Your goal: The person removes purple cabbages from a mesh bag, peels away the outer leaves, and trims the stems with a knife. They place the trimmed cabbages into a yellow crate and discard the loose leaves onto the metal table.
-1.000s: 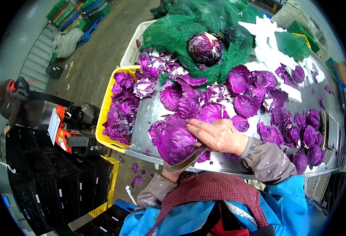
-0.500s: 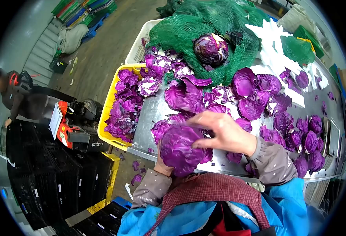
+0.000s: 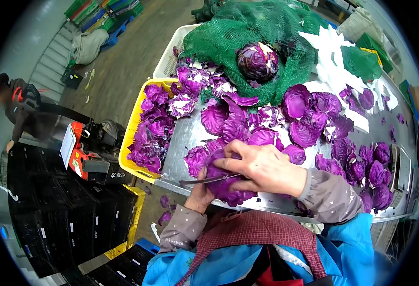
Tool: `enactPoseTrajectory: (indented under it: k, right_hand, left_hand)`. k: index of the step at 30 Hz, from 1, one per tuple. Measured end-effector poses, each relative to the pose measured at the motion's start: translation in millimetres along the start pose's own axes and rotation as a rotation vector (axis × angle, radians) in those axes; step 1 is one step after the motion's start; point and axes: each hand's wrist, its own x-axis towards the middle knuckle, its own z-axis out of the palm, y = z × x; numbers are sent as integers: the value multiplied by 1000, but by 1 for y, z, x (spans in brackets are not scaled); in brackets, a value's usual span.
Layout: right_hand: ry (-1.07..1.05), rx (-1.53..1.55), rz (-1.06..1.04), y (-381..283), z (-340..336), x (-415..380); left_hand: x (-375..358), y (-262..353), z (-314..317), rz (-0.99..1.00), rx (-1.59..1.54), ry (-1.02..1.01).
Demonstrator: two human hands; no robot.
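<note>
A red cabbage head [image 3: 232,191] is held just over the near edge of the metal table [image 3: 176,155]. My left hand [image 3: 200,194] grips it from the left side, fingers partly hidden behind it. Over the cabbage, my right hand [image 3: 269,168] is closed around a knife [image 3: 208,180]; its thin dark blade points left across the cabbage, and its handle is hidden in the hand. Loose purple leaves [image 3: 265,138] lie just beyond my hands.
A yellow crate [image 3: 132,138] full of leaves stands at left, a white basket [image 3: 166,59] behind it. Green netting [image 3: 219,38] holds another cabbage [image 3: 258,62]. Trimmed heads [image 3: 377,171] sit at right by a scale [image 3: 402,169]. A person [image 3: 16,109] stands far left near black crates [image 3: 52,205].
The cabbage has been turned and tilted in my left hand. My right hand has come down over it, and the knife blade now shows. Loose leaves beyond it have shifted.
</note>
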Motion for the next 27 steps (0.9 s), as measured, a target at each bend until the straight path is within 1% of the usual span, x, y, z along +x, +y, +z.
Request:
enactPoseTrajectory:
  k: [2,4,5,6,7,8,9,10,11,12,13,14,15,16,18,19,20,22,23,24,26,27]
  right_hand:
    - [-40,10,-3,8,8,2]
    - [104,76,-58,24,19,1]
    - [304,144,-70,32,19,3]
    - [442,240,-15,48,20,4]
    - [526,408,277,66,22,-3]
    - [645,672,523,79,13,-7]
    - [548,604,688,91,7,-19]
    - [446,533,851,99,5,-28]
    - [505,401,662,94,12,-31]
    - [555,272,476,82,23,-36]
    - [427,354,516,71,24,-38]
    - [383,459,513,57,24,-35]
    - [366,582,510,47,27,-32]
    - [346,705,502,40,30,-29]
    - [242,892,410,36,38,-25]
    - [211,989,348,34,35,-23]
    - [207,987,345,35,33,-24]
    - [284,828,387,39,29,-25]
    - [380,827,375,41,38,-28]
    - [384,829,381,42,45,-30]
    - [395,410,284,45,50,-34]
    - [460,401,301,41,47,-34]
  left_hand:
    - [1,-2,-1,8,24,71]
    - [-1,-2,1,17,29,36]
    - [-2,-1,2,25,37,3]
    - [-2,1,3,-4,44,2]
    - [-9,-1,10,140,173,-70]
    - [-15,0,23,287,302,-145]
    - [-12,-5,10,288,302,-148]
    - [-4,-13,-15,186,27,-150]
    - [3,-17,-29,82,-249,-152]
    - [4,-16,-29,78,-251,-151]
    - [6,-12,-30,116,-317,-155]
    - [8,-8,-30,154,-378,-162]
    - [42,-43,-90,285,-522,-31]
    - [44,-42,-93,283,-514,-32]
    - [48,-36,-94,572,-116,382]
    - [11,14,9,200,-60,-22]
    - [10,26,10,98,-297,-167]
    - [11,27,27,-33,-633,76]
    - [1,18,33,41,-166,-148]
    - [0,12,37,34,-166,-147]
    - [4,3,43,393,458,22]
    - [5,1,49,406,464,132]
